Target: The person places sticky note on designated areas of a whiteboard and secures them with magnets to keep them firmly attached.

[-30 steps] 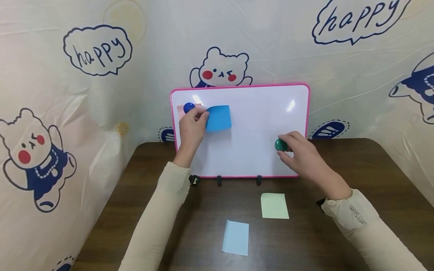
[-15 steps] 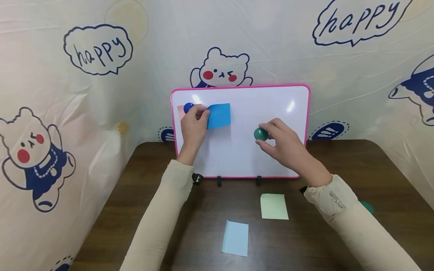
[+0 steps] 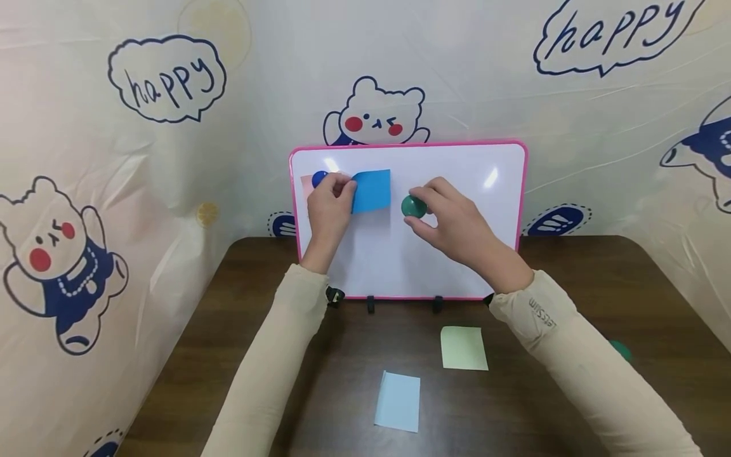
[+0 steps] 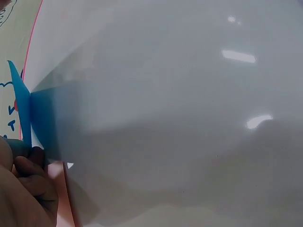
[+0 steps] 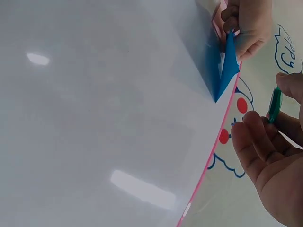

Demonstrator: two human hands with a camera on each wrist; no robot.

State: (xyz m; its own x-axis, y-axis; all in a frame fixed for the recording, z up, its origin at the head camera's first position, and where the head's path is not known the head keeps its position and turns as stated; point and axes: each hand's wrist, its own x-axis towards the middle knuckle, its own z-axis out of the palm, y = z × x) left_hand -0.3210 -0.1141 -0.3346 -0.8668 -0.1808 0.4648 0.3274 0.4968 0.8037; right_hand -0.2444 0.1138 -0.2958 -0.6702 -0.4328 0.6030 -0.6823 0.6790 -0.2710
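Observation:
A blue sticky note (image 3: 372, 191) is pinched at its left edge by my left hand (image 3: 329, 206), close in front of the whiteboard (image 3: 457, 266). Its free side meets the board surface in the right wrist view. My right hand (image 3: 457, 222) holds a round green magnet (image 3: 414, 207) between thumb and fingers, just right of the note. In the right wrist view the magnet (image 5: 275, 105) is seen edge-on, apart from the board. A blue magnet (image 3: 319, 178) sits over a pink note (image 3: 306, 186) at the board's upper left, partly hidden behind my left hand.
A pale green note (image 3: 464, 348) and a light blue note (image 3: 398, 402) lie on the brown table (image 3: 194, 381). Another green round piece (image 3: 620, 350) shows beside the right sleeve. Black feet (image 3: 370, 304) support the pink-framed board; a printed curtain (image 3: 257, 95) hangs behind.
My right hand has carried the green magnet left and upward, close to the blue note. My left hand has raised the note slightly. The green piece beside the right sleeve has come into view.

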